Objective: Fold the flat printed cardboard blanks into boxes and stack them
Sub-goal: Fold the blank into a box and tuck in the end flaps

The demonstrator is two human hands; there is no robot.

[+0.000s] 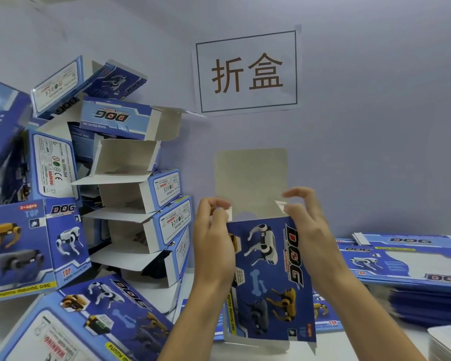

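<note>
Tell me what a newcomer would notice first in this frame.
Probably the blue box held upright at centre, its grey lid flap standing open, with the left hand and right hand pinching its top corners. Next, the leaning pile of folded boxes against the wall on the left. Above the hands hangs a white paper sign with two large characters.

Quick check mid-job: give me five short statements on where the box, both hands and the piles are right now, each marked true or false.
1. Both hands hold the box. True: left hand, right hand.
2. The box's top lid flap is closed. False: it stands open, pointing up.
3. Flat blanks lie to the right. True.
4. Folded boxes pile up on the right. False: they pile on the left.
5. The wall sign is blank. False: it bears two printed characters.
</note>
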